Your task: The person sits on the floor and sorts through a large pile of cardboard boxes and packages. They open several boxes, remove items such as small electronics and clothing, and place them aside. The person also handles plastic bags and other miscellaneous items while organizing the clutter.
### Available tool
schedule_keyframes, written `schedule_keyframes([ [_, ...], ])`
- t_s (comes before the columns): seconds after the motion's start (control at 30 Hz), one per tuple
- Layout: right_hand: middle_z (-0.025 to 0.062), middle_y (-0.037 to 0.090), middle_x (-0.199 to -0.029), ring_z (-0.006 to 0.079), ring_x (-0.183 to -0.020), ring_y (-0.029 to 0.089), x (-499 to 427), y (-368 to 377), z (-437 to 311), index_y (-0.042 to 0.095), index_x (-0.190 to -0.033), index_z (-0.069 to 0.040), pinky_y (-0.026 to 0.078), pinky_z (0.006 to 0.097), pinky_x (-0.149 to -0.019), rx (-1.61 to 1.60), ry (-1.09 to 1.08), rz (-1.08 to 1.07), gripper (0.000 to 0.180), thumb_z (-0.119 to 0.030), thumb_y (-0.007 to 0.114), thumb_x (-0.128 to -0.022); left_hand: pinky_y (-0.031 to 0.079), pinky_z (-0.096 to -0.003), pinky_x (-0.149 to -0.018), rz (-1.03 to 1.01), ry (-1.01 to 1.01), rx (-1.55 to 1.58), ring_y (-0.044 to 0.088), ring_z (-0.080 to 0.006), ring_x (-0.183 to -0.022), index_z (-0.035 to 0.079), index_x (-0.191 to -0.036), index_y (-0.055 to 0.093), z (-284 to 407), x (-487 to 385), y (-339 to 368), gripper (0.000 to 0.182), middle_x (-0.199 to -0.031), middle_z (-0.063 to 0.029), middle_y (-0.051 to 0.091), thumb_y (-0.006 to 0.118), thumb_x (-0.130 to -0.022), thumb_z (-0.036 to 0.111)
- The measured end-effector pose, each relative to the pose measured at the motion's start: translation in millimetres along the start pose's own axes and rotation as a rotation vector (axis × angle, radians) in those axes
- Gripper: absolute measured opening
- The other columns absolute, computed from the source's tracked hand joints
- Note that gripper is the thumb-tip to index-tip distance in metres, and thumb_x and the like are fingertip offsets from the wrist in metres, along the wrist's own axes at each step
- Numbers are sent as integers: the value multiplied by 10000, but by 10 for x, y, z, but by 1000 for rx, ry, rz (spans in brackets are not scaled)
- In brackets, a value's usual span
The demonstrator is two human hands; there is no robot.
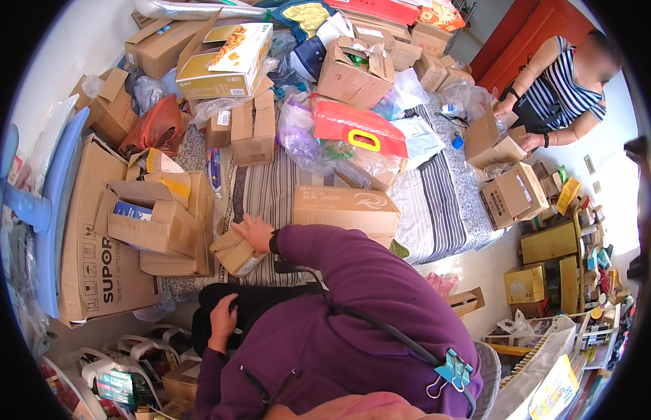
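My right hand (254,234) reaches across in front of me and holds the far end of a small cardboard box (236,253), fingers spread along its edge. That box sits tilted on the striped bedding (270,184) at the bed's near edge. My left hand (223,319) rests at my dark-trousered thigh with nothing visible in it, its fingers loosely bent. To the left of the small box stands an open cardboard box (157,231) with a blue packet (132,210) inside. A long closed carton (346,210) lies to the right, just beyond my right arm.
A large printed carton (112,262) leans at left beside a blue plastic panel (68,210). Bags and cartons, including a red handled package (357,128), crowd the bed's far side. At right, a person (559,89) handles an open box (485,139). White stools (107,362) stand lower left.
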State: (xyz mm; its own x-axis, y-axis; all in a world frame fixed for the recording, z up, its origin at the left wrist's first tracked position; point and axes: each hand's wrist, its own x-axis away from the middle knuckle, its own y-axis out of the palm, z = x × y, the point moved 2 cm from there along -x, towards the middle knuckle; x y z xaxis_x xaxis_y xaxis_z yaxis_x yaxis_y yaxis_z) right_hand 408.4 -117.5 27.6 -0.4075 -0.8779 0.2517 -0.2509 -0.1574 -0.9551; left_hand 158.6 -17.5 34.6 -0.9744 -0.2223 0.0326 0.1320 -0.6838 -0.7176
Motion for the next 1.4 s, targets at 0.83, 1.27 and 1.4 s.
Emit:
schedule_keyframes([
  [0.83, 254, 195, -1377, 449, -1061, 425, -9, -41, -7, 57, -1424, -177, 443, 456, -842, -8, 29, -86, 1181, -395, 819, -549, 483, -264, -501, 119, -468, 754, 476, -78, -474, 23, -968, 556, -623, -568, 294, 208, -579, -6, 488, 583, -861, 199],
  [1.27, 271, 256, -1326, 464, -1001, 459, -2, -24, -6, 104, -1415, -159, 418, 462, -869, -6, 12, -23, 1178, -366, 833, -513, 481, -257, -482, 162, -445, 746, 462, -76, -455, 26, -967, 546, -619, -562, 312, 253, -552, -4, 469, 530, -894, 268],
  [1.4, 267, 260, -1321, 451, -989, 462, 2, -28, -13, 103, -1416, -173, 433, 460, -840, 0, 12, 10, 1178, -354, 836, -512, 481, -261, -477, 170, -470, 791, 461, -85, -449, 15, -948, 546, -656, -562, 329, 286, -589, -24, 491, 476, -918, 291],
])
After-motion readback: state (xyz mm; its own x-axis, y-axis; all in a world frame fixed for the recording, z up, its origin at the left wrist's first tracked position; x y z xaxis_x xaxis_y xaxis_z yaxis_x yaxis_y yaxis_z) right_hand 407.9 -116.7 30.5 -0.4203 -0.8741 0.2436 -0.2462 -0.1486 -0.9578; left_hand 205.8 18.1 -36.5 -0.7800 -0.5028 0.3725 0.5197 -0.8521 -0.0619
